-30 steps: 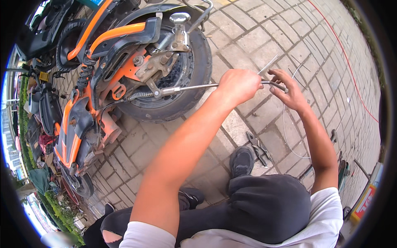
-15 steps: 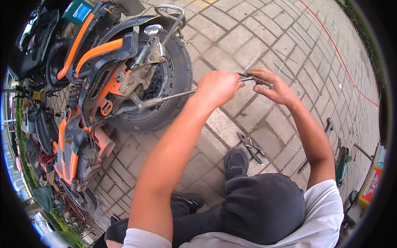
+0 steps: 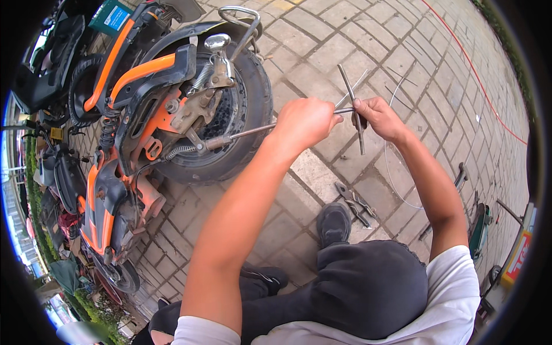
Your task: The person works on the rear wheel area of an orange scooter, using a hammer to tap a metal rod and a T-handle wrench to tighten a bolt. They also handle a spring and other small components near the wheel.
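Note:
A long T-handle socket wrench (image 3: 252,133) reaches from the rear wheel of an orange and black scooter (image 3: 142,68). Its socket end meets the brake linkage, beside a small spring (image 3: 177,150); the exact seat is too small to make out. My left hand (image 3: 303,122) is wrapped round the shaft, close to the handle end. At the crossbar (image 3: 361,140), my right hand (image 3: 380,117) pinches the middle where bar and shaft meet. The bar points away from me at one end and toward me at the other. Part of the shaft is hidden inside my left fist.
Pliers (image 3: 354,204) lie on the paving by my shoe (image 3: 334,223). A thin pale cable (image 3: 386,155) curves over the bricks beyond my right hand. Farther right are a red hose (image 3: 463,57) and a green tool (image 3: 479,231). Other two-wheelers (image 3: 60,172) stand at the left.
The wrench's crossbar has turned and now shows at full length. My right fingers, spread along the bar before, have closed at its middle. My left hand keeps its hold on the shaft.

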Demonstrator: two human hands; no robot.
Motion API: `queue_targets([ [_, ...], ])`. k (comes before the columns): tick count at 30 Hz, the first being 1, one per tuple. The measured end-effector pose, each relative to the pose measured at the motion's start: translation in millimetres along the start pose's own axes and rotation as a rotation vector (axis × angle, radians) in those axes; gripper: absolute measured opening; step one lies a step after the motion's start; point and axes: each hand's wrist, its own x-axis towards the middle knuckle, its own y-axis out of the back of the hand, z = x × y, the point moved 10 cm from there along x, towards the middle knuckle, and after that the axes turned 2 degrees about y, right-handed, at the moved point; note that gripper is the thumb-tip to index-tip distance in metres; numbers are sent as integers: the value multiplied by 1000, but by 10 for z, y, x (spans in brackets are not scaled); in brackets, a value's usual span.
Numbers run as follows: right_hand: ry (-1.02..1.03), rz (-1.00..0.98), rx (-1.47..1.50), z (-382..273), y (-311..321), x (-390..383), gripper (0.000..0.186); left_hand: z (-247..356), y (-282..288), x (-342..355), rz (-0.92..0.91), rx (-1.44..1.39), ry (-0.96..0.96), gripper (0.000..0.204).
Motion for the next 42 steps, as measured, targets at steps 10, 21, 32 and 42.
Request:
queue_targets([
  [10, 379, 208, -301, -426, 89, -149, 43, -96, -11, -21, 18, -23, 27, 32],
  [21, 361, 167, -413, -659, 80, -168, 29, -115, 10, -40, 21, -14, 19, 34],
  [32, 76, 186, -17, -10, 109, -81, 37, -102, -84, -64, -24, -31, 9, 35],
  [42, -433, -308, 1032, 289, -578, -233, 34, -100, -76, -106, -69, -12, 12, 36],
])
